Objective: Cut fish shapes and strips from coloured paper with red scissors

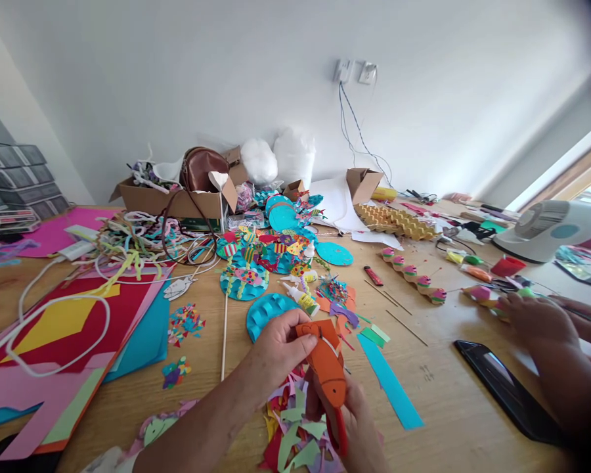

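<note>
My left hand (280, 345) pinches an orange paper fish (328, 371) by its upper end, the thumb lying on top. Pen lines and a dark eye dot are drawn on the fish. Below it, my right hand (360, 420) grips red-handled scissors (338, 430); the paper mostly hides their blades. Under both hands lies a heap of coloured paper scraps (295, 430). A blue egg-carton disc (266, 314) sits just beyond my left hand, near a glue bottle (303, 301). To the right lies a blue paper strip (391, 384).
Another person's hands (542, 322) work over painted egg-carton pieces (480, 293) at right, beside a black phone (505, 387). Coloured paper sheets (79, 335) and a white cable (106, 322) cover the left. A cardboard box (167, 200) and a white fan (546, 226) stand farther back.
</note>
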The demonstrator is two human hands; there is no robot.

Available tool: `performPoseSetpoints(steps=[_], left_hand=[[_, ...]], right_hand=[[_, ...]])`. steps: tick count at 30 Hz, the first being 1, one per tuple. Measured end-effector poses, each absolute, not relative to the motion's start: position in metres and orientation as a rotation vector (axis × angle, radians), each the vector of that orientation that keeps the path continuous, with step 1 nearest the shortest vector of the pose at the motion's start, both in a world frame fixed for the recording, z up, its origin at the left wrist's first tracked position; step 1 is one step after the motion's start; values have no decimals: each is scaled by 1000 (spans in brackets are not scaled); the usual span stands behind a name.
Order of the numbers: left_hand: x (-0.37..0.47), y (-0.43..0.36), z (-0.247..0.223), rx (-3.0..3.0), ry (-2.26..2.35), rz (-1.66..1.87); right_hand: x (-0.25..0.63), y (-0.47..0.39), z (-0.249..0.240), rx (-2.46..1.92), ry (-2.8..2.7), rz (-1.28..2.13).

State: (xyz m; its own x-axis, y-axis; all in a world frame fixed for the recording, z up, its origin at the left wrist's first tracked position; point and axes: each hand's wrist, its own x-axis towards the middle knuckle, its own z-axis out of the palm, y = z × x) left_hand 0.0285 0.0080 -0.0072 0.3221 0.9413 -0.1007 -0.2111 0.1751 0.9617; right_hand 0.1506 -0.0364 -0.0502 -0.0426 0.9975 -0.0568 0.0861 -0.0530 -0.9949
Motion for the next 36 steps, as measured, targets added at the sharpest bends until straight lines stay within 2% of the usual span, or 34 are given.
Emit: performPoseSetpoints(steps=[11, 22, 30, 36], left_hand=[[21, 16, 13, 1175, 885, 1109], [3, 39, 38, 1545, 926, 1212], [4, 29, 16, 1517, 943, 1001], [1, 32, 2, 1254, 912, 964]], right_hand=[[154, -35, -61, -1176, -1457, 1417], [160, -44, -62, -1331, -1532, 1472], [178, -45, -75, -1272, -1426, 1434], [192, -48, -53, -1214, -1361, 1399]])
